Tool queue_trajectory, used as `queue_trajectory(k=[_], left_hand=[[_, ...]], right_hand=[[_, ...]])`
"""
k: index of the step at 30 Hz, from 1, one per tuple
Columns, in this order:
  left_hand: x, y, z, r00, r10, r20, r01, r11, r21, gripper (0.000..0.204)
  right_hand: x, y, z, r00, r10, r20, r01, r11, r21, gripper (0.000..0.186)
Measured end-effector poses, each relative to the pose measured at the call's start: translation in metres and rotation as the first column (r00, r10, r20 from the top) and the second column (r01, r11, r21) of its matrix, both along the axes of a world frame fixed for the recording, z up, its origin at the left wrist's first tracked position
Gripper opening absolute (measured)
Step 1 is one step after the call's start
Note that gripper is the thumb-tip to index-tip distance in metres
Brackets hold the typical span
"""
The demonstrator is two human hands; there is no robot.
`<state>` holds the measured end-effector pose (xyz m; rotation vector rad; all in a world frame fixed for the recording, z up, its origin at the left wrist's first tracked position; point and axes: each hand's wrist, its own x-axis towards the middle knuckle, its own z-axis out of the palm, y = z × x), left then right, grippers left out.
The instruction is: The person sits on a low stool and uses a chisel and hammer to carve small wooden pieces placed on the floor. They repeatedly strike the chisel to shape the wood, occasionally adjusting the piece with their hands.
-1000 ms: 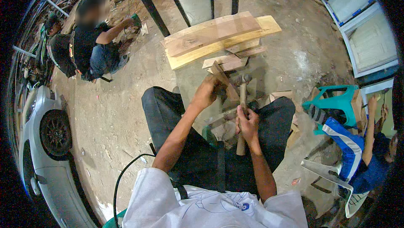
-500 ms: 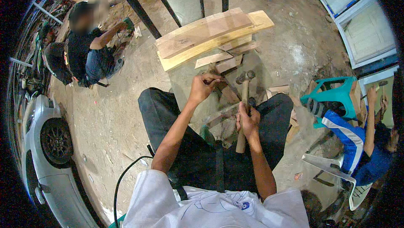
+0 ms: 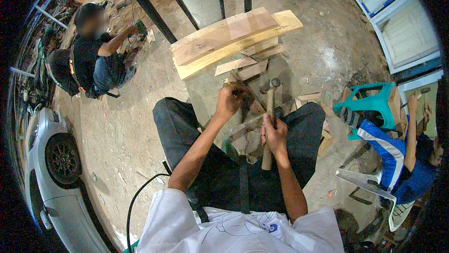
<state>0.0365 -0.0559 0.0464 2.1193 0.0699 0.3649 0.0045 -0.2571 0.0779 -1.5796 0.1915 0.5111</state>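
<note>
At frame centre, we see the right hand (image 3: 274, 134) with fingers wrapped tight around a hammer (image 3: 268, 117), head up. Just left, the left hand (image 3: 229, 102) curls closed on a wood strip (image 3: 248, 95). Planks (image 3: 229, 40) lie stacked above.

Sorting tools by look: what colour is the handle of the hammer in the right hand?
Light brown bare wood, seen in the head view: hammer, right hand.
</note>
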Motion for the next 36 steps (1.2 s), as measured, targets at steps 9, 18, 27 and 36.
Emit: queue_trajectory(k=[9, 18, 27, 36], left_hand=[[-0.008, -0.024, -0.011, 0.967, 0.213, 0.139, -0.228, 0.968, 0.108, 0.036], [-0.008, -0.029, -0.028, 0.958, 0.209, 0.197, -0.281, 0.827, 0.487, 0.025], [-0.005, -0.024, -0.026, 0.972, 0.192, 0.134, -0.214, 0.962, 0.169, 0.015], [-0.004, -0.008, -0.001, 0.948, -0.288, -0.132, 0.118, 0.709, -0.696, 0.006]], right_hand=[[0.0, 0.003, 0.007, 0.999, -0.007, -0.052, 0.01, 0.999, 0.042, 0.037], [0.0, -0.001, -0.001, 1.0, 0.015, 0.002, -0.015, 0.999, -0.036, 0.039], [0.0, -0.001, 0.0, 0.999, 0.024, -0.026, -0.025, 0.999, -0.036, 0.037], [0.001, -0.003, -0.042, 0.982, 0.01, 0.189, 0.025, 0.983, -0.183, 0.038]])
